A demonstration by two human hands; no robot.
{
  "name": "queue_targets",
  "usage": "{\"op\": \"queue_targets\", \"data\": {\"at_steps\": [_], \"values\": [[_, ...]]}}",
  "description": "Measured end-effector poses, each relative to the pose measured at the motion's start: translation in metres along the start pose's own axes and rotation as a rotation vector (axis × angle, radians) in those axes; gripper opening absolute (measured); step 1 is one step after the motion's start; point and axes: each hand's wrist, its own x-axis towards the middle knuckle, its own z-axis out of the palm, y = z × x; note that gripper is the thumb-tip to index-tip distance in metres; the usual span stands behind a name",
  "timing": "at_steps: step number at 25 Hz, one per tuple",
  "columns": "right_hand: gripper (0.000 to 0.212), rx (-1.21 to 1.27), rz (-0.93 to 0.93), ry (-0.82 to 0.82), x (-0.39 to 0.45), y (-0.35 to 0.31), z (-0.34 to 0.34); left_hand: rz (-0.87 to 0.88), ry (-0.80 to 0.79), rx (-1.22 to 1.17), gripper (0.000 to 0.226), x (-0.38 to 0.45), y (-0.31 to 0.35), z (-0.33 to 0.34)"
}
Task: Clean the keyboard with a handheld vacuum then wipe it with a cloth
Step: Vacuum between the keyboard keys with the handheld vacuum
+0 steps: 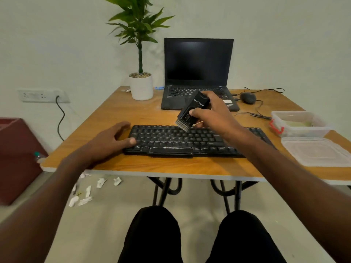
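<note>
Laptop [197, 73] behind keyboard [190, 141]; plant pot [141, 87] left, container [298, 123] right.

One keyboard [190, 140] lies under both hands; one handheld vacuum [191, 112] sits in the right hand [212, 114]. Beyond the hands stand one laptop [197, 73], one potted plant [141, 86] and one mouse [247, 97]; right of them, one container [298, 123] and one lid [317, 151].
</note>
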Motion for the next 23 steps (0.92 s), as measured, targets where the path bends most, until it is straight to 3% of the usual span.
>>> {"op": "queue_targets", "data": {"at_steps": [4,13,18,20,23], "values": [[0.054,-0.012,-0.016,-0.098,0.028,-0.010,0.044,0.037,-0.134,0.001,0.140,0.007,-0.009,-0.005],[0.068,-0.217,-0.319,-0.305,0.052,-0.026,0.129,0.034,-0.036,0.059,0.139,0.005,0.000,-0.002],[0.065,-0.684,-0.448,-0.480,0.063,-0.049,0.115,0.034,-0.039,0.047,0.141,0.003,0.002,-0.003],[0.066,-0.751,-0.489,-0.449,0.064,-0.061,0.116,0.023,-0.040,0.054,0.140,0.004,0.002,-0.003],[0.068,-0.639,-0.544,-0.394,0.052,-0.055,0.133,0.019,-0.035,0.051,0.137,0.003,0.002,-0.001]]}}
